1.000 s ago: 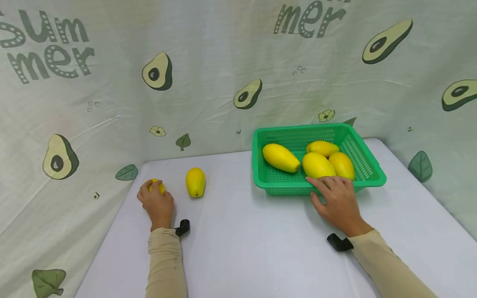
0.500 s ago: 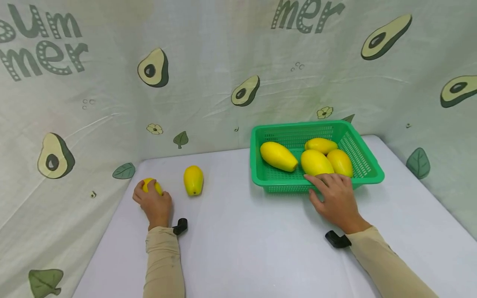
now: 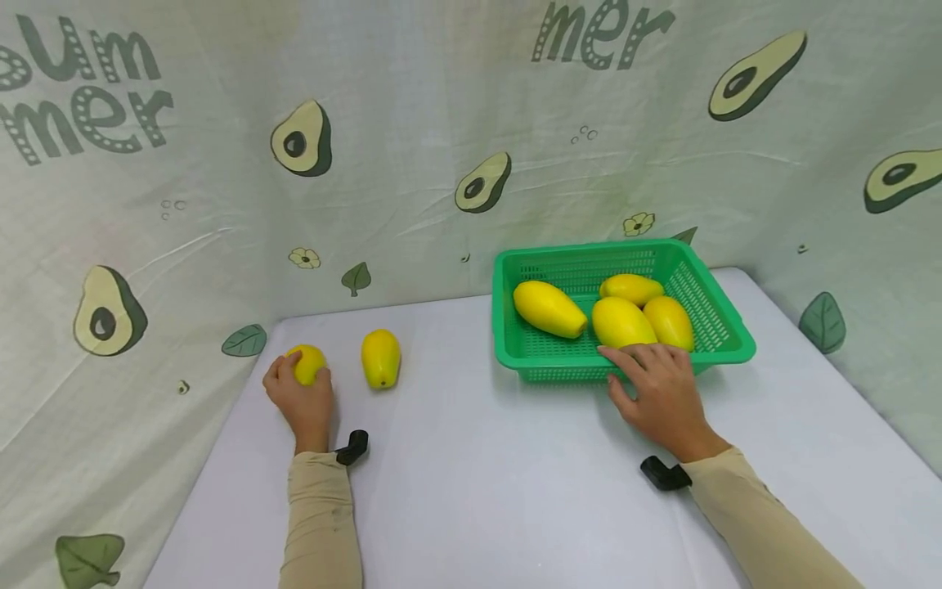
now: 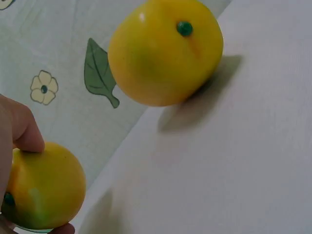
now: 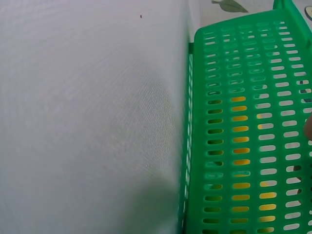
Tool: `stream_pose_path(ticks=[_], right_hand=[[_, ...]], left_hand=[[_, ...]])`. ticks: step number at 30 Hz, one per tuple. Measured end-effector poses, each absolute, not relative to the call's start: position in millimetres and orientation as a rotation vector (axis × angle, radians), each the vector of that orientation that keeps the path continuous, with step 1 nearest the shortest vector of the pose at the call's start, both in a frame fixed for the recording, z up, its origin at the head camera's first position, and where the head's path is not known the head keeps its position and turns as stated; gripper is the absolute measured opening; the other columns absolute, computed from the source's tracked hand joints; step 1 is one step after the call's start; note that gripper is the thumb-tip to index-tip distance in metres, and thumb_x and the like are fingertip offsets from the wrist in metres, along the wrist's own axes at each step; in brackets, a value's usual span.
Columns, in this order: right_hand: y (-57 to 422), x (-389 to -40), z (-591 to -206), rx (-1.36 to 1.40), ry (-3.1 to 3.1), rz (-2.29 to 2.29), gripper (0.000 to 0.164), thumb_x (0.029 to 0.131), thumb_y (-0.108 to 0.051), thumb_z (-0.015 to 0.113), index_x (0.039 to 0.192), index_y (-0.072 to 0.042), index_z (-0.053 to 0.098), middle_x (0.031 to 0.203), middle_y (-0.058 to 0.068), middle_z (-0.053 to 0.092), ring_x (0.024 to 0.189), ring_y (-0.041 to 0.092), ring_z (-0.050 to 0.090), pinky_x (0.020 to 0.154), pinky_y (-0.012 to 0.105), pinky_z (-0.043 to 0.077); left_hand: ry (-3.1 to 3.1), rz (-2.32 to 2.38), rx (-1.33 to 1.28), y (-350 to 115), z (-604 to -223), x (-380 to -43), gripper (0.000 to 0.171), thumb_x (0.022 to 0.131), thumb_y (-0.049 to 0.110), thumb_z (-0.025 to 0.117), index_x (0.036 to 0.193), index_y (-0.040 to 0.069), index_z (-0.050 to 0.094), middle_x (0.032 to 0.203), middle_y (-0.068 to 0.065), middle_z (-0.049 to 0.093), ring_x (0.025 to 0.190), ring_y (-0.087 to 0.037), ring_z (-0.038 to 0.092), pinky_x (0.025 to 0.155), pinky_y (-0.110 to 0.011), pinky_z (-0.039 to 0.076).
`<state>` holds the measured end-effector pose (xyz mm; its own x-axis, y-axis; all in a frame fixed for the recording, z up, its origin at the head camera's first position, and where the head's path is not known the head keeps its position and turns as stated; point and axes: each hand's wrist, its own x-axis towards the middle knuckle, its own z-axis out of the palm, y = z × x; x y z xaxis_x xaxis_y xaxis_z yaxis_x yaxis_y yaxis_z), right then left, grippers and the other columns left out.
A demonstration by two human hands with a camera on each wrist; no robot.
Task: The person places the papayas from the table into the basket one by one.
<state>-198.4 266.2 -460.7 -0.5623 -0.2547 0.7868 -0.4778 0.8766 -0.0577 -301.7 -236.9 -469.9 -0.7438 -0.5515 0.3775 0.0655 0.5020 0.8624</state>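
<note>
My left hand (image 3: 303, 407) grips a yellow mango (image 3: 309, 365) at the left of the table, thumb and fingers round its sides. In the left wrist view, fingertips press the held mango (image 4: 48, 187) from above and below. A second yellow fruit (image 3: 380, 358), narrower at its near end, lies just right of it; the left wrist view shows the green stem spot of this fruit (image 4: 156, 58). At the right, my right hand (image 3: 657, 398) holds the front rim of a green basket (image 3: 559, 362), fingers over the rim, thumb outside. A fingertip (image 5: 308, 127) shows at the right wrist view's edge.
Inside the basket lie a long yellow fruit (image 3: 549, 309) that tapers at one end and three rounder ones, such as the front yellow fruit (image 3: 621, 321). A white cloth (image 3: 471, 466) covers the table. Behind it hangs a curtain (image 3: 405, 204) printed with avocados.
The left hand's fingers have shifted round the mango, and more of the mango now shows. My right hand stays on the basket rim. The head view has shifted slightly.
</note>
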Motion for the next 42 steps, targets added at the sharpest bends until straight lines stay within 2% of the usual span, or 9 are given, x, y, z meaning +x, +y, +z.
stream_pose_path(ticks=[3,7,10,13,16,22,27,42], right_hand=[[267,-197,-461,0.517,-2.192,0.339,0.038,0.09,-0.026,0.053,0.119,-0.008,0.071,0.095,0.013,0.065,0.086,0.039,0.058,0.08,0.054,0.037],[267,-195,-464,0.514,-2.194,0.337,0.038,0.092,-0.028,0.052,0.118,-0.008,0.071,0.094,0.012,0.065,0.085,0.039,0.058,0.079,0.054,0.037],[267,-194,-466,0.512,-2.197,0.333,0.038,0.092,-0.029,0.051,0.118,-0.008,0.071,0.094,0.012,0.065,0.085,0.039,0.058,0.079,0.054,0.037],[267,-194,-468,0.504,-2.192,0.338,0.038,0.092,-0.029,0.051,0.118,-0.009,0.071,0.094,0.012,0.065,0.086,0.038,0.057,0.08,0.054,0.037],[267,-194,-469,0.504,-2.167,0.346,0.038,0.093,-0.029,0.05,0.118,-0.009,0.071,0.092,0.011,0.065,0.084,0.038,0.058,0.078,0.054,0.037],[266,-195,-467,0.531,-2.143,0.351,0.038,0.093,-0.028,0.05,0.118,-0.009,0.071,0.093,0.011,0.065,0.083,0.037,0.057,0.076,0.053,0.036],[266,-198,-463,0.541,-2.142,0.347,0.038,0.092,-0.027,0.051,0.119,-0.008,0.071,0.093,0.011,0.065,0.084,0.038,0.057,0.076,0.053,0.036],[264,-199,-461,0.529,-2.145,0.351,0.039,0.095,-0.03,0.049,0.118,-0.008,0.071,0.093,0.011,0.065,0.084,0.037,0.057,0.078,0.053,0.036]], left_hand=[[-2.035,-1.41,0.422,-234,-467,-303,0.045,0.091,0.009,0.059,0.136,0.005,0.057,0.144,-0.013,0.038,0.132,-0.026,0.038,0.113,-0.037,0.028],[-1.978,-1.579,0.458,-229,-464,-299,0.045,0.097,0.017,0.052,0.142,0.013,0.054,0.143,-0.006,0.044,0.127,-0.021,0.041,0.109,-0.035,0.031],[-1.875,-1.778,0.398,-226,-462,-294,0.044,0.102,0.02,0.046,0.145,0.016,0.052,0.145,-0.002,0.045,0.126,-0.021,0.041,0.107,-0.035,0.041],[-1.719,-2.0,0.309,-224,-459,-292,0.043,0.105,0.02,0.039,0.147,0.017,0.05,0.149,-0.001,0.042,0.127,-0.024,0.042,0.097,-0.04,0.052],[-1.566,-2.185,0.269,-222,-457,-293,0.043,0.105,0.02,0.035,0.146,0.016,0.051,0.148,-0.003,0.039,0.125,-0.026,0.043,0.093,-0.046,0.053],[-1.437,-2.336,0.249,-219,-458,-295,0.042,0.106,0.02,0.046,0.147,0.014,0.045,0.146,-0.006,0.035,0.125,-0.029,0.044,0.099,-0.05,0.048],[-1.469,-2.323,0.218,-216,-458,-295,0.052,0.102,0.018,0.059,0.15,0.016,0.04,0.149,-0.006,0.031,0.131,-0.03,0.039,0.099,-0.047,0.048],[-1.545,-2.259,0.18,-212,-452,-295,0.051,0.101,0.018,0.062,0.148,0.014,0.045,0.147,-0.006,0.034,0.13,-0.03,0.041,0.091,-0.041,0.054]])
